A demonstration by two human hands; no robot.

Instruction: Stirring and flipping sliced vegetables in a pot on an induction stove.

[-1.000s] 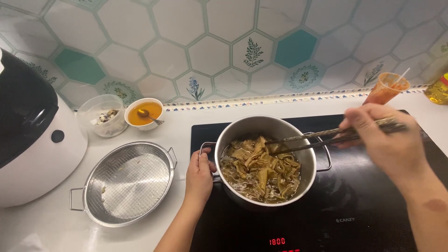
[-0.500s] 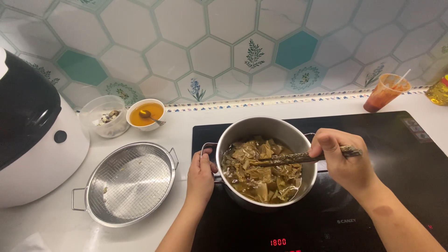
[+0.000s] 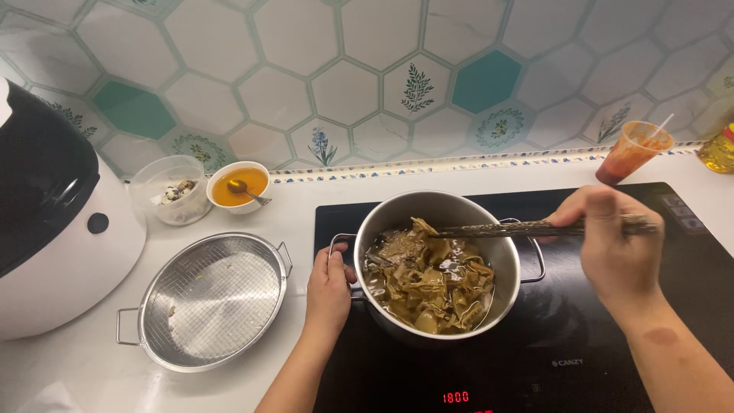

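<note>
A steel pot (image 3: 401, 210) full of brownish-green strips in broth stands on a black induction cooktop (image 3: 581, 344). My left hand (image 3: 329, 287) grips the pot's left handle. My right hand (image 3: 612, 245) holds a pair of dark chopsticks (image 3: 505, 228) level across the pot's rim, with the tips reaching over the food on the far side.
A steel mesh strainer (image 3: 210, 302) lies on the white counter left of the pot. Behind it stand a small bowl of orange sauce with a spoon (image 3: 238, 186) and a clear tub (image 3: 170, 191). A white rice cooker (image 3: 53, 222) is far left. A cup of red sauce (image 3: 633, 151) and an oil bottle (image 3: 720, 149) stand back right.
My right hand has drawn back to the right and lifted the chopsticks out of the food to lie across the rim. My left hand has stayed on the handle.
</note>
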